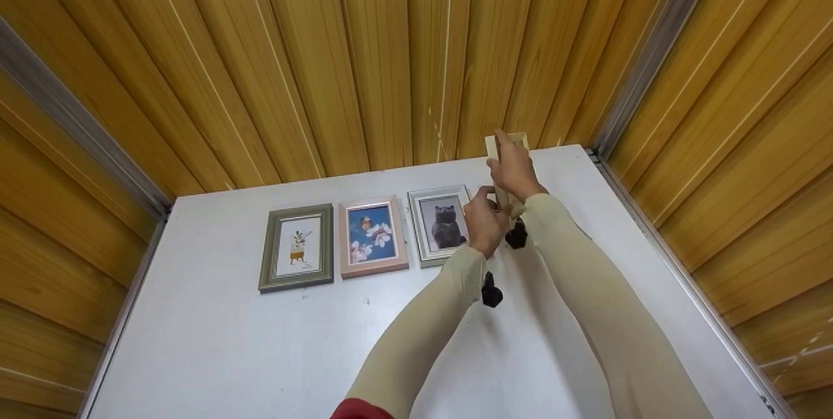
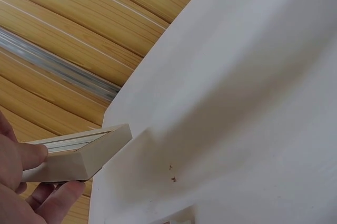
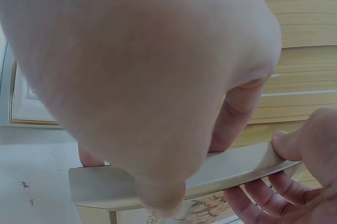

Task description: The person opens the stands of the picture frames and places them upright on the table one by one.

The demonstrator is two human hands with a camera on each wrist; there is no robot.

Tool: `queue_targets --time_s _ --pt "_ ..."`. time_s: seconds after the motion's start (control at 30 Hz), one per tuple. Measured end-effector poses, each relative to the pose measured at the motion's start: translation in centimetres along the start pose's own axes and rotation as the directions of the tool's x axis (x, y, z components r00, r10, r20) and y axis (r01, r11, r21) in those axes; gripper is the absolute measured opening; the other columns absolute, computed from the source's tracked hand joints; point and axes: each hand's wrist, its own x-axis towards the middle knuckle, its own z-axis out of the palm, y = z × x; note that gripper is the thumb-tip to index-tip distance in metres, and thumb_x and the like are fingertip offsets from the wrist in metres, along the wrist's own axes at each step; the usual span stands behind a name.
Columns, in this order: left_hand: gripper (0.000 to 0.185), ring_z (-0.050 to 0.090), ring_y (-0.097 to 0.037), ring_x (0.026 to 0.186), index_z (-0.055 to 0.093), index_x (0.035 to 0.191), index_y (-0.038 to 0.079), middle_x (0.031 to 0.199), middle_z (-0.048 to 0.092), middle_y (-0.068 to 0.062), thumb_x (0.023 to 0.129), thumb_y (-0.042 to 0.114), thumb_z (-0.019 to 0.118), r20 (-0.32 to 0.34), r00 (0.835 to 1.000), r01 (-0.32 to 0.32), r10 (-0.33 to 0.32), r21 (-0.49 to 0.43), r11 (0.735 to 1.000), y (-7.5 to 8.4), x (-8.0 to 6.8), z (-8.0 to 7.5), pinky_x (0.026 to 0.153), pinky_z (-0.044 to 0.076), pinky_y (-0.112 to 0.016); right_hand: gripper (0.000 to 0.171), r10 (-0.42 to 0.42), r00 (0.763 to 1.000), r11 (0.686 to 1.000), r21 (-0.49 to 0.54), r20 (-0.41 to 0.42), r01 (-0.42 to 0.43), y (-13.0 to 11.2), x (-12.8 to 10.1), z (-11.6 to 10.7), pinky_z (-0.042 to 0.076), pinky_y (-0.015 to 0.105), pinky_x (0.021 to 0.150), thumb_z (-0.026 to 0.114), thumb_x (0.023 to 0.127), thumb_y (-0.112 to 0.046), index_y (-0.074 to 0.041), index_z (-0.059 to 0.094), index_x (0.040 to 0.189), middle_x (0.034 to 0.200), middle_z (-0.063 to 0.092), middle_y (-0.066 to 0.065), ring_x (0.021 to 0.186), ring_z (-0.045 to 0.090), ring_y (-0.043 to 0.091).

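A cream picture frame (image 1: pixel 518 140) is held tilted up over the far right part of the white table (image 1: pixel 228 341). My right hand (image 1: pixel 514 170) grips its upper part, fingers curled over the edge. My left hand (image 1: pixel 485 218) holds its lower end. The left wrist view has a corner of the cream frame (image 2: pixel 84 158) just above the table (image 2: pixel 253 103), pinched by my left hand (image 2: pixel 21 166). My right hand (image 3: pixel 147 76) fills the right wrist view, wrapped over the frame's edge (image 3: pixel 226 170), with my left hand (image 3: pixel 310 155) at the other side. The frame's picture side is hidden.
Three frames lie in a row on the table: a grey-green one (image 1: pixel 297 248), a pink one with a bird (image 1: pixel 373 235), and a silver one with a cat (image 1: pixel 441 224) right beside my left hand. Wood-slat walls (image 1: pixel 390 48) close in the table at the back and both sides.
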Motion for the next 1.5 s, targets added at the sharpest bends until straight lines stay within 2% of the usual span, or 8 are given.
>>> queue_targets --time_s 0.37,0.63,0.73,0.9,1.03,1.17,1.3,1.5 --pt "0.036 0.063 -0.009 0.068 0.068 0.117 0.007 0.078 0.072 -0.002 0.085 0.015 0.084 0.013 1.0 0.003 -0.003 -0.022 1.0 0.3 -0.1 0.0 0.061 0.051 -0.024 0.067 -0.022 0.999 1.0 0.01 0.045 0.022 0.4 0.1 -0.6 0.038 0.058 0.111 0.055 0.104 -0.01 -0.005 0.022 0.163 0.152 0.042 0.027 0.137 0.047 0.043" --pt "0.039 0.065 -0.005 0.065 0.066 0.125 0.007 0.084 0.074 -0.004 0.091 0.015 0.08 0.052 0.998 0.025 -0.017 -0.153 0.988 1.2 -0.1 0.2 0.058 0.051 -0.021 0.067 -0.069 0.99 0.995 0.079 0.121 0.06 1.6 0.7 -2.2 0.047 0.058 0.099 0.051 0.106 -0.008 -0.01 0.018 0.164 0.138 0.053 0.029 0.121 0.057 0.041" --pt "0.037 0.071 -0.011 0.067 0.065 0.127 0.006 0.086 0.075 -0.005 0.093 0.012 0.077 0.068 0.997 0.038 -0.023 -0.216 0.976 1.4 -0.1 0.2 0.057 0.052 -0.021 0.067 -0.086 0.987 0.991 0.112 0.137 0.07 2.2 1.0 -2.9 0.048 0.056 0.096 0.049 0.106 -0.007 -0.01 0.018 0.164 0.132 0.055 0.03 0.116 0.058 0.04" --pt "0.035 0.074 -0.018 0.07 0.065 0.127 0.004 0.088 0.075 -0.008 0.094 0.011 0.076 0.106 0.994 0.057 -0.028 -0.286 0.956 1.1 -0.1 0.0 0.057 0.056 -0.024 0.064 -0.083 0.983 0.969 0.241 0.162 0.042 3.2 1.0 -4.0 0.046 0.058 0.097 0.047 0.106 -0.008 -0.014 0.021 0.164 0.136 0.05 0.03 0.12 0.053 0.04" --pt "0.036 0.073 -0.011 0.072 0.064 0.127 0.002 0.094 0.076 -0.01 0.095 0.014 0.076 0.132 0.991 0.036 -0.003 -0.248 0.968 0.6 -0.2 0.1 0.062 0.057 -0.025 0.064 -0.076 0.983 0.943 0.332 0.169 0.016 3.9 0.9 -4.7 0.044 0.064 0.102 0.048 0.106 -0.01 -0.016 0.022 0.164 0.14 0.046 0.029 0.125 0.049 0.043" --pt "0.039 0.074 -0.012 0.081 0.063 0.129 0.0 0.103 0.076 -0.013 0.096 0.016 0.074 0.153 0.988 0.018 0.013 -0.201 0.979 0.3 -0.2 0.2 0.07 0.058 -0.025 0.064 -0.052 0.981 0.926 0.378 0.188 -0.023 4.4 0.7 -5.3 0.041 0.068 0.103 0.05 0.106 -0.01 -0.019 0.024 0.164 0.141 0.044 0.027 0.126 0.047 0.044" --pt "0.041 0.075 -0.018 0.091 0.062 0.133 0.001 0.113 0.075 -0.015 0.097 0.017 0.073 0.193 0.981 0.057 -0.016 -0.207 0.977 0.2 -0.2 0.2 0.076 0.058 -0.027 0.064 -0.052 0.979 0.918 0.394 0.199 -0.031 4.6 0.6 -5.5 0.043 0.066 0.102 0.049 0.105 -0.008 -0.019 0.026 0.163 0.14 0.045 0.026 0.124 0.047 0.042" --pt "0.043 0.076 -0.022 0.092 0.062 0.133 0.001 0.115 0.074 -0.018 0.096 0.018 0.074 0.203 0.978 0.084 -0.042 -0.201 0.976 0.5 -0.3 0.0 0.078 0.059 -0.03 0.064 -0.065 0.979 0.922 0.388 0.192 -0.014 4.8 0.5 -5.6 0.044 0.063 0.102 0.049 0.105 -0.007 -0.019 0.026 0.163 0.139 0.047 0.026 0.121 0.049 0.039"
